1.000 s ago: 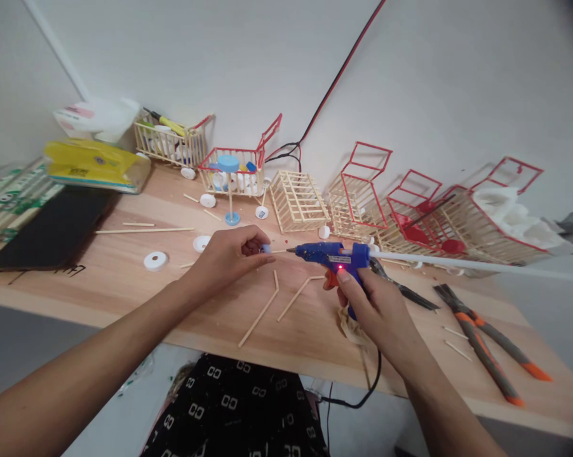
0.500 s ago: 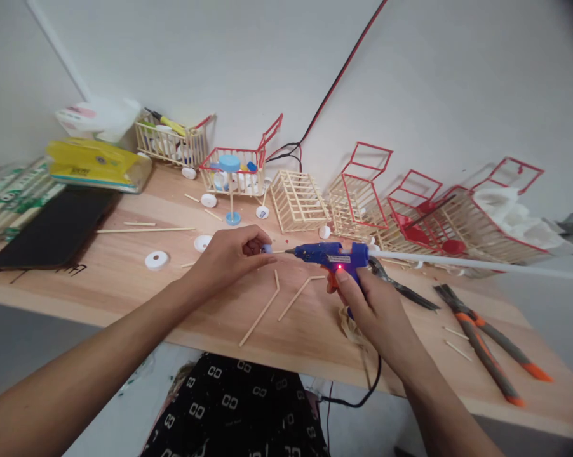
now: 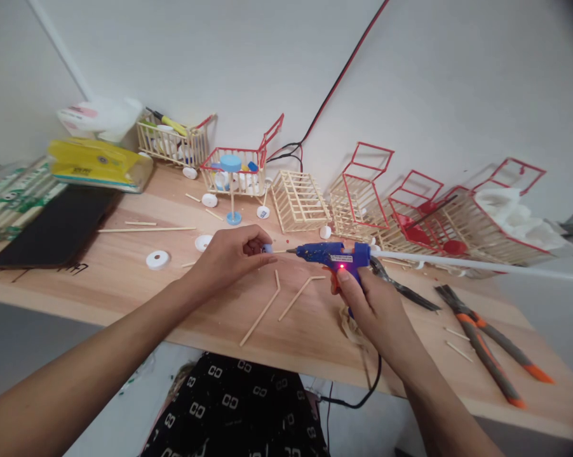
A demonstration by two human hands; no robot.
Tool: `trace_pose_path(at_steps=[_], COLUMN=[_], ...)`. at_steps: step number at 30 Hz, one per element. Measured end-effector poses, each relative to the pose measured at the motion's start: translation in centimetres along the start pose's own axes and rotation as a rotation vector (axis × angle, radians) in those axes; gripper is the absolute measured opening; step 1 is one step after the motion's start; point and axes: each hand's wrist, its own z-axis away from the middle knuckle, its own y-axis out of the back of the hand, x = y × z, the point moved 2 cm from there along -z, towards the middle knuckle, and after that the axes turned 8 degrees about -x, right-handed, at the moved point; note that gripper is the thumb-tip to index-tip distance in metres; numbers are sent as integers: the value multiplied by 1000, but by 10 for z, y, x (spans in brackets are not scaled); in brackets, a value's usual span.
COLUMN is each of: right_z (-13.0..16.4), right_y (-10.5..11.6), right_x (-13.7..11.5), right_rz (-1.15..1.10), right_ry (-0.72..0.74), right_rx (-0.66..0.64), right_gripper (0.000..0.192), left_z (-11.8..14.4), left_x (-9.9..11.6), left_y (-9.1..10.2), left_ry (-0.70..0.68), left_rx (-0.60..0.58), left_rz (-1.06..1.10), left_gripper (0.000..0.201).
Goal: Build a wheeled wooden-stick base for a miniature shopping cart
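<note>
My left hand [image 3: 234, 251] pinches a small light-blue bottle cap [image 3: 267, 248] between thumb and fingers, just above the table; most of the cap is hidden by the fingers. My right hand [image 3: 375, 304] is wrapped round the grip of a blue hot glue gun [image 3: 327, 253], its red light lit and a long white glue stick [image 3: 439, 261] reaching out of its back. The nozzle points left at the cap, a short way off. A bit of pale stick shows between them; whether it is held I cannot tell. Below lie two bent wooden sticks [image 3: 262, 314] [image 3: 296, 298].
Small stick-built carts, such as one with red trim [image 3: 234, 181], line the wall. Orange-handled pliers [image 3: 486, 343] lie right, near black-jawed pliers [image 3: 405, 289]. A white ring cap [image 3: 157, 259], dark tablet-like slab [image 3: 53, 225] and yellow packet [image 3: 98, 164] are left. A black cord [image 3: 363, 401] hangs below the table.
Almost nothing differs. The view has shifted very slightly; both hands, the cap and the glue gun keep nearly the same places.
</note>
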Motion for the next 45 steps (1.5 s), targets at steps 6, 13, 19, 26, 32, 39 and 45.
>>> trace_pose_path(at_steps=[6,13,19,26,32,39,45], right_z=[0,-2,-1,0,-1,-1,1], right_y=[-1,-1,0,0,0,0,-1], right_x=[0,2,3,3,0,0,0], right_rz=[4,16,39,45,43,33,34], right_ry=[4,33,31,40,19,37,36], right_rx=[2,25,19,-7,-8,0,3], right_gripper=[44,42,40,39,41,40,40], left_z=[0,0,0,-1,0,0,-1], left_x=[1,-1,-1,-1,0,-1,-2], left_y=[0,0,0,0,0,1,0], left_ry=[20,7,7,9,-3,-14,-9], left_rx=[-4,-4,0,1,1,15,12], left_rz=[18,18,19,12,3,-2,-8], left_gripper=[23,25,24,23,22,23,21])
